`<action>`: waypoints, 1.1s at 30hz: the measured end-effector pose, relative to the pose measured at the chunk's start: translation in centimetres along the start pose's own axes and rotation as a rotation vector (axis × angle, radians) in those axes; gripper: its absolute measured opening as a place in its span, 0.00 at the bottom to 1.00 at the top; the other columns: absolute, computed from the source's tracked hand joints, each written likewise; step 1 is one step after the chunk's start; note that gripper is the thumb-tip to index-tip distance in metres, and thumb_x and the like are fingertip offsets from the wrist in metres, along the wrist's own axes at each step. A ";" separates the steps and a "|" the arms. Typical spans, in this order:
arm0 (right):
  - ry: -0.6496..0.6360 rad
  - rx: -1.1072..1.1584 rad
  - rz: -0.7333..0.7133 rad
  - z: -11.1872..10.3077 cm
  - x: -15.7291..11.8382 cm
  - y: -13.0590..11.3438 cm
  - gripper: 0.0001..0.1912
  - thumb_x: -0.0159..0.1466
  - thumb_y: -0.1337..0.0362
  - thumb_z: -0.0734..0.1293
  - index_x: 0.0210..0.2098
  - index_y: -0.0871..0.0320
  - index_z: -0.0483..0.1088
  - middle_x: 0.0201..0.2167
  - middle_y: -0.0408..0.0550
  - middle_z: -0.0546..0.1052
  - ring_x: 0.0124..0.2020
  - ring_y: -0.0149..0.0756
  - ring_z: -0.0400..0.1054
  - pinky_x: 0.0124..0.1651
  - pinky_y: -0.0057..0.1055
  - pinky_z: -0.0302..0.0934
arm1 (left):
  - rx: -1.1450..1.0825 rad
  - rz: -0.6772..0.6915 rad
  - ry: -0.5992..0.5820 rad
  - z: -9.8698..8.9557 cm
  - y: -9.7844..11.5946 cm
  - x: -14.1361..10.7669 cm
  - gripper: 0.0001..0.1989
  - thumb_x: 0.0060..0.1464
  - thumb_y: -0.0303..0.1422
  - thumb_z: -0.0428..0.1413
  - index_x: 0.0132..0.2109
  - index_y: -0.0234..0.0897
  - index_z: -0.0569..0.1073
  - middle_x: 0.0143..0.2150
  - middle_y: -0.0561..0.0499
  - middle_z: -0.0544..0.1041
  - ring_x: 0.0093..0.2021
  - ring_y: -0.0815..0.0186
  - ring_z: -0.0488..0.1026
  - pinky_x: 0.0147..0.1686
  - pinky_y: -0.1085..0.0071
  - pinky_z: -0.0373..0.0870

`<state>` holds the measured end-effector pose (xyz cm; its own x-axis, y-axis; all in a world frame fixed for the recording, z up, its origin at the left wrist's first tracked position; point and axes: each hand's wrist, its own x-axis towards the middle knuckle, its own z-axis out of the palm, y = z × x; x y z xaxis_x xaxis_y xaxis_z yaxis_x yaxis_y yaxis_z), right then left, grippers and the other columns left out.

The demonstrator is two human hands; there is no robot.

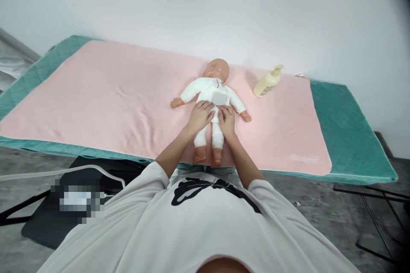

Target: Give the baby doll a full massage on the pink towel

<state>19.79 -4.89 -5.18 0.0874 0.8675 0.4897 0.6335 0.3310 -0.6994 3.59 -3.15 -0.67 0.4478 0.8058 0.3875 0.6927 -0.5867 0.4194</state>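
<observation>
A baby doll [208,87] with a white cloth body and bare tan head, hands and feet lies on its back on a pink mat [128,89]. Its feet point toward me. On its belly is a pale rectangular patch [221,98]. My left hand [200,115] rests on the lower belly at the left, fingers lying flat. Beside it, my right hand [226,119] lies on the right side of the doll's waist, fingers spread a little. Neither hand grips anything visible.
A pale yellow pump bottle [267,83] stands on the mat right of the doll. Under the mat is a green padded cover [346,128]. A black bag or seat [48,226] with a light strap is at the lower left. A white wall rises behind.
</observation>
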 end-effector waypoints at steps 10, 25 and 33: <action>0.047 0.023 -0.039 -1.6 2.3 -1.0 0.17 0.69 0.58 0.59 0.51 0.56 0.74 0.55 0.54 0.72 0.59 0.44 0.62 0.67 0.47 0.56 | 0.033 -0.020 0.070 -0.7 0.7 1.7 0.21 0.63 0.34 0.48 0.60 0.30 0.68 0.59 0.37 0.72 0.62 0.53 0.66 0.65 0.51 0.60; -0.051 0.001 -0.038 -0.2 3.5 0.4 0.27 0.71 0.51 0.55 0.60 0.61 0.67 0.58 0.57 0.73 0.61 0.44 0.64 0.68 0.47 0.55 | 0.080 -0.017 -0.068 0.0 0.3 2.6 0.23 0.62 0.31 0.49 0.61 0.28 0.69 0.62 0.37 0.71 0.63 0.53 0.67 0.65 0.54 0.60; -0.054 0.012 -0.052 -0.4 4.6 0.7 0.22 0.68 0.54 0.58 0.57 0.56 0.69 0.58 0.55 0.72 0.62 0.43 0.63 0.68 0.50 0.55 | 0.061 0.022 -0.063 -1.3 0.4 3.3 0.24 0.61 0.33 0.50 0.62 0.30 0.67 0.63 0.37 0.69 0.65 0.50 0.63 0.66 0.49 0.58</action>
<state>20.94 -0.81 -3.23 0.0130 0.8679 0.4966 0.6267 0.3799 -0.6804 4.66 -0.80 1.82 0.4965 0.7974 0.3430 0.7145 -0.5998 0.3602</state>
